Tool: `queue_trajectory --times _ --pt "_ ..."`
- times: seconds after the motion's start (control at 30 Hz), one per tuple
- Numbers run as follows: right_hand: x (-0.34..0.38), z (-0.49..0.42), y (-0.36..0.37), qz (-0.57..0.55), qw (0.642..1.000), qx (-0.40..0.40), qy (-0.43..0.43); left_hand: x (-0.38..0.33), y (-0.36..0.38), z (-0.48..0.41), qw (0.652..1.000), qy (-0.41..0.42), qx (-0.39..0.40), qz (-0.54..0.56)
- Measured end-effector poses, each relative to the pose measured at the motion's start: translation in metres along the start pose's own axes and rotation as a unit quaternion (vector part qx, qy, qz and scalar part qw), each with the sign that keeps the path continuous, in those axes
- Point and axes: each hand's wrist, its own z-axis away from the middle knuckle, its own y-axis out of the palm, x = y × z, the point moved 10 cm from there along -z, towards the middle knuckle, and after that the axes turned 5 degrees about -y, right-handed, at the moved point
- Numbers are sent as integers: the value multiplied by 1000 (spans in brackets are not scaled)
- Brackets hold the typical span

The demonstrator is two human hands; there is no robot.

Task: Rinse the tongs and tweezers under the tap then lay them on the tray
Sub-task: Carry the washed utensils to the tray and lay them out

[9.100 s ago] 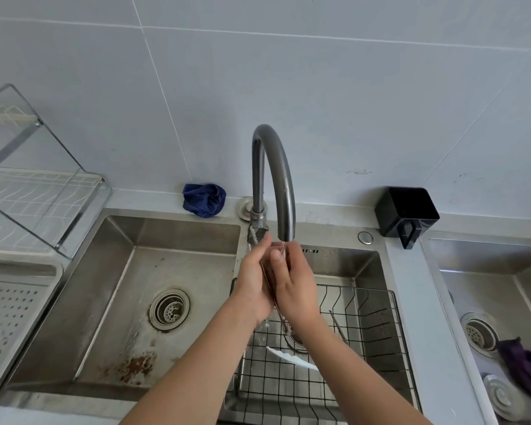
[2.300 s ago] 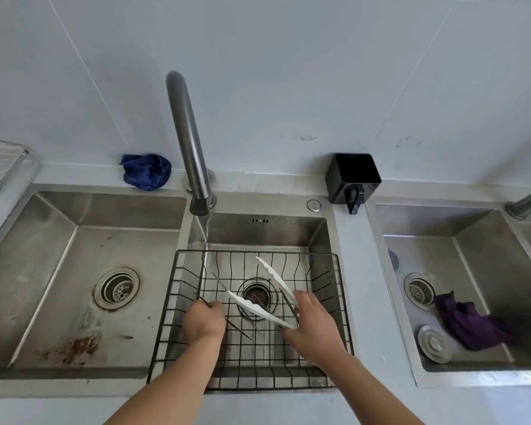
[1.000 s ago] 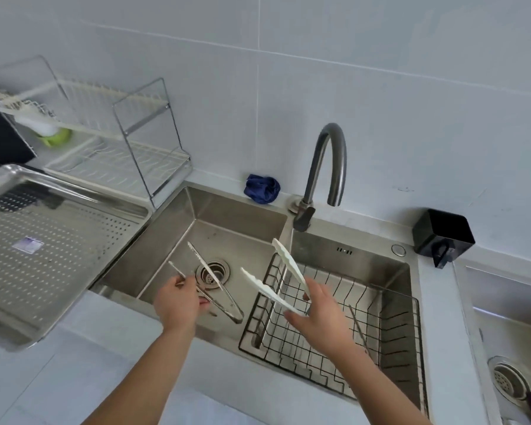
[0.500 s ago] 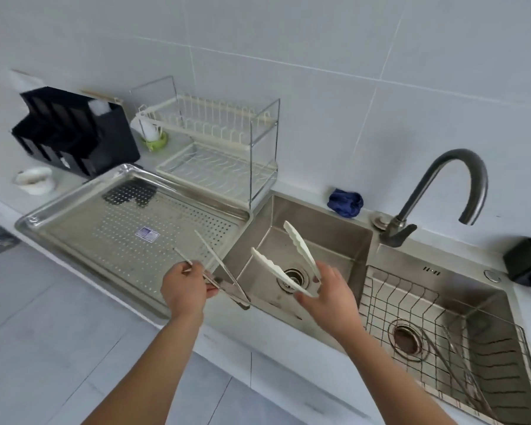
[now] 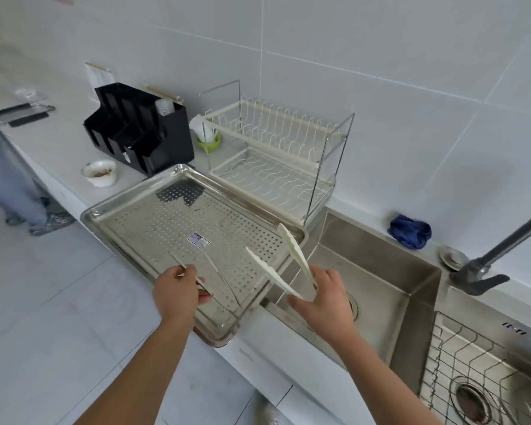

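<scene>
My left hand [image 5: 178, 291] grips thin metal tweezers [image 5: 215, 271], their two prongs spread above the near part of the perforated steel tray [image 5: 129, 210]. White plastic tongs [image 5: 292, 256] are in my right hand [image 5: 325, 297], arms spread and pointing up-left, over the tray's right rim and the left sink's edge. The tap [image 5: 503, 250] stands at the far right, away from both hands. Nothing lies on the tray except a small sticker.
A wire dish rack [image 5: 276, 161] stands behind the tray, a black organiser [image 5: 138, 130] and a dirty white bowl [image 5: 100, 172] to its left. The left sink [image 5: 380, 271] is beside the tray, a wire basket [image 5: 472, 369] sits in the right sink, a blue cloth [image 5: 410, 231] lies on the ledge.
I have turned left from the tap and basket. Both hands carried the tweezers and tongs from the right sink across the left sink to over the tray.
</scene>
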Motion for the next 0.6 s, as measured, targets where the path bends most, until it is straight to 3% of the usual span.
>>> queue_trajectory --times 0.3,0.6 --pt "27 -103 73 29 996 79 -30 -11 -3 -89 997 -24 -44 -66" --pt "48 -169 159 103 984 145 -3 -12 2 -171 993 -53 -24 -105"
